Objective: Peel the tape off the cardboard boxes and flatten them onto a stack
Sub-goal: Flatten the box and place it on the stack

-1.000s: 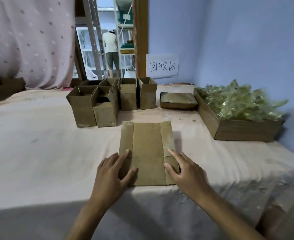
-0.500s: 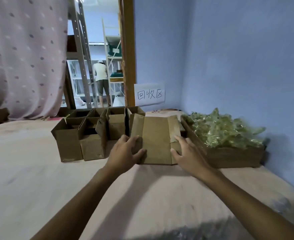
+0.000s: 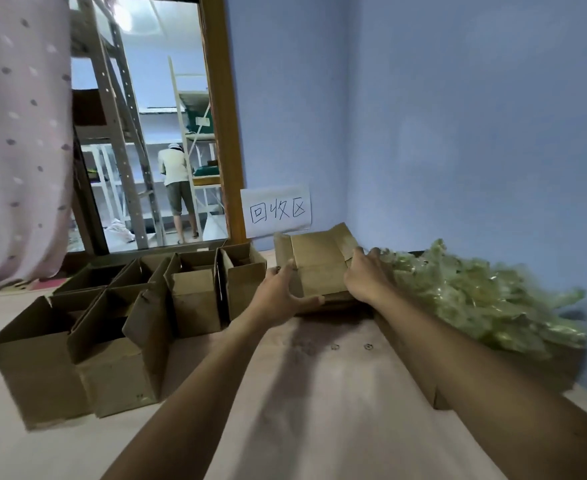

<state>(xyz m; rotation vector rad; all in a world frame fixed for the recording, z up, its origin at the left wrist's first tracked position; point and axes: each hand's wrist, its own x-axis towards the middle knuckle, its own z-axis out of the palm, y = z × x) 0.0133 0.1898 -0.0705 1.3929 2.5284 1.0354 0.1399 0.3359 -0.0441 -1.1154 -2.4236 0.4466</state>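
Both hands are on the flat box [image 3: 319, 261] here, out at full reach. The left hand [image 3: 281, 292] grips the near left corner with its thumb running along the near edge. The right hand [image 3: 366, 278] has its fingers curled over the right side. So neither one is free, they're holding the same piece of cardboard between them.

The box is right on top of what looks like the stack [image 3: 340, 302], just past the hands and under the paper sign [image 3: 278, 211]. Its far end seems tipped up a bit, so I'd say it's being laid down and isn't quite settled.

To do this bit well, I'd lower the far end and square the edges with the pieces underneath. Then press it flat with open palms before letting go. The side flaps on top look like they want to spring up, so a firm push along the folds should help.

Watch the right hand, it's just beside the tape pile [image 3: 475, 299]. Sticky scraps could catch on the cardboard or get dragged onto the stack. The open boxes [image 3: 195, 292] stand just left of the left hand, close enough to bump when pulling back. There are plenty of those left to do on the table [image 3: 319, 410], so I reckon the job's early to midway
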